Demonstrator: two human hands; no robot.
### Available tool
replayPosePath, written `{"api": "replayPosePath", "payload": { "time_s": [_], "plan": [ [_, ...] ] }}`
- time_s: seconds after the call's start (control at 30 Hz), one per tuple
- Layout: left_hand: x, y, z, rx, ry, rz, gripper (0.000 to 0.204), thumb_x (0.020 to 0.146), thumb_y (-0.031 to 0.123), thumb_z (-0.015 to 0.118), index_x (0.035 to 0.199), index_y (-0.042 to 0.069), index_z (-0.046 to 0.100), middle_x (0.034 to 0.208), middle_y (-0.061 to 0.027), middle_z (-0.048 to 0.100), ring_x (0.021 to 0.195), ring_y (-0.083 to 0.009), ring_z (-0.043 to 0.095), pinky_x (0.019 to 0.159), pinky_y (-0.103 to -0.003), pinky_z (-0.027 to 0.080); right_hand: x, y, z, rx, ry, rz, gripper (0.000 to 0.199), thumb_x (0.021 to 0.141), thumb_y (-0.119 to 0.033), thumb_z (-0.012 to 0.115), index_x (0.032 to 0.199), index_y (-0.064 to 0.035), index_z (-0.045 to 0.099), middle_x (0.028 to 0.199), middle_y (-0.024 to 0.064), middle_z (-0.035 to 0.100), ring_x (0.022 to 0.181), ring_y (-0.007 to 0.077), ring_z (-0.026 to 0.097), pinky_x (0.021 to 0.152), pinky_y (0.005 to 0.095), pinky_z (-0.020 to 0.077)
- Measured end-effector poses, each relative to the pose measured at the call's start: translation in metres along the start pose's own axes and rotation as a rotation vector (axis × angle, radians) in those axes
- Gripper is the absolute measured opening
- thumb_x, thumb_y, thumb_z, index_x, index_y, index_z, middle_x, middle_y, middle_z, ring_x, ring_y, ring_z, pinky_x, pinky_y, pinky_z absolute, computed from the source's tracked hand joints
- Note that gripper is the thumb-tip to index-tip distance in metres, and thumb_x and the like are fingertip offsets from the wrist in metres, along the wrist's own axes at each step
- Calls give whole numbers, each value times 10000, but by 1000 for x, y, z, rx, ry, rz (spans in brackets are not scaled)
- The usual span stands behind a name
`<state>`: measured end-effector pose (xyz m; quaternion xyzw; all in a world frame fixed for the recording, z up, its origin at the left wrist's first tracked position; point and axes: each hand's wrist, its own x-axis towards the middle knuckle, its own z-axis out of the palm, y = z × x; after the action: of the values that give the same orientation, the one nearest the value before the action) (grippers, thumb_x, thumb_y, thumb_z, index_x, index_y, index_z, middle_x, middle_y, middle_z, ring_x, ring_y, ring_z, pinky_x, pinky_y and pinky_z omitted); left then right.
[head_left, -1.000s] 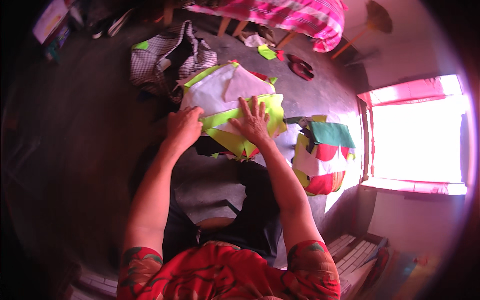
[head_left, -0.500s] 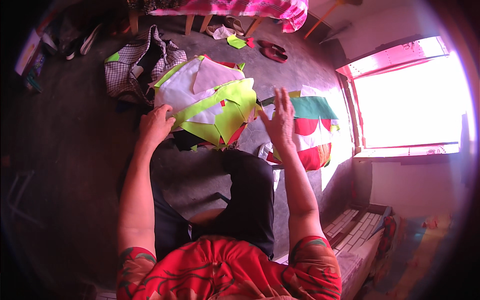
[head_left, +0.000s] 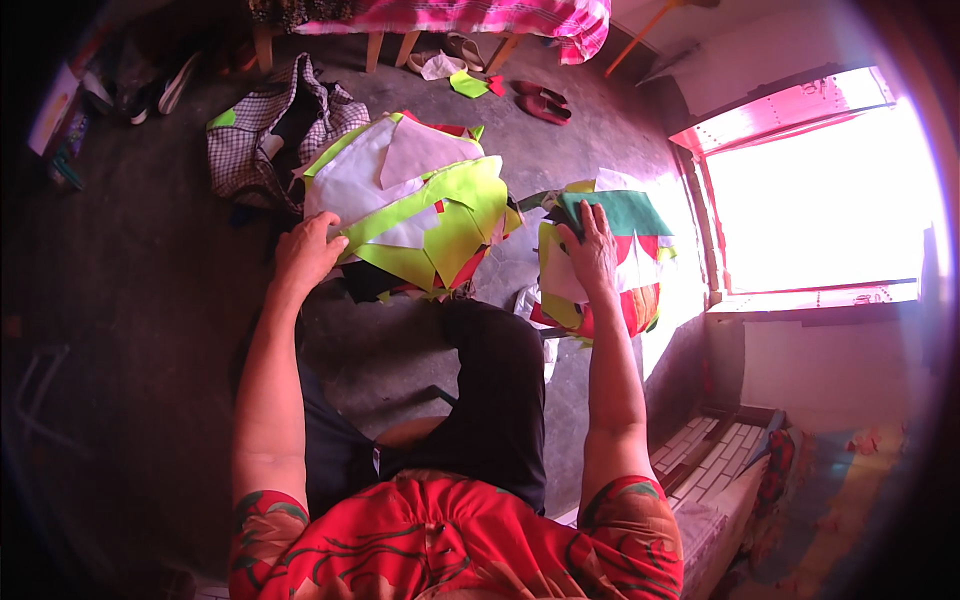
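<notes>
I sit on the floor with a heap of flat cut fabric pieces [head_left: 420, 205] in front of me, neon yellow-green, white, pale pink and red. My left hand [head_left: 305, 252] rests flat on the heap's near left edge, fingers spread. My right hand [head_left: 592, 250] lies palm down on a second, smaller stack of pieces [head_left: 610, 270] to the right, which shows a dark green piece [head_left: 628, 212] on top with white, red and yellow beneath. Whether the fingers pinch a piece I cannot tell.
A checked cloth bag [head_left: 262, 140] lies behind the heap at the left. A bed with a pink checked cover [head_left: 480, 15] stands at the back, with red slippers [head_left: 542, 103] and fabric scraps on the floor beside it. A bright window [head_left: 815, 190] is at the right.
My right hand has left the neon heap and moved right onto the smaller stack. My left hand has stayed at the heap's edge. The view has tilted down.
</notes>
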<state>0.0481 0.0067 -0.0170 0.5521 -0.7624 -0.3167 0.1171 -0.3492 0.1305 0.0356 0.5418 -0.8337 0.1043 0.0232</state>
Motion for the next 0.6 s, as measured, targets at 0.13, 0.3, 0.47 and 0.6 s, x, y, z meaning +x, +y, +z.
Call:
{"api": "replayPosePath", "payload": {
  "time_s": [0.13,0.3,0.47,0.6],
  "plan": [
    [-1,2,-1,-8,-5,-8,338,803,249,624,1087,81,549,1099,-105,616,1027,-297,573,831,-452,424,-5,15,2,-43,-20,-77,642,814,-388,605,1357,-108,406,1414,221,319,1276,358,362,1042,422,302],
    [0,-4,1,-13,10,9,336,802,256,623,1078,81,549,1083,-109,620,1015,-302,578,826,-452,428,3,28,7,133,-48,-42,610,827,-363,587,1357,-120,409,1422,218,310,1264,372,375,1032,419,322],
    [-3,-3,-2,13,48,25,340,784,242,646,1070,77,564,1027,-123,631,967,-279,606,775,-384,474,-1,24,10,130,13,-73,521,863,-333,542,1336,-138,446,1419,221,312,1258,375,384,1026,421,329],
    [0,-5,3,3,43,30,341,790,249,639,1073,77,558,1038,-120,628,978,-289,597,788,-404,462,2,26,9,252,-12,-36,448,900,-330,495,1314,-160,480,1418,224,312,1261,379,378,1030,415,324]
  ]
}}
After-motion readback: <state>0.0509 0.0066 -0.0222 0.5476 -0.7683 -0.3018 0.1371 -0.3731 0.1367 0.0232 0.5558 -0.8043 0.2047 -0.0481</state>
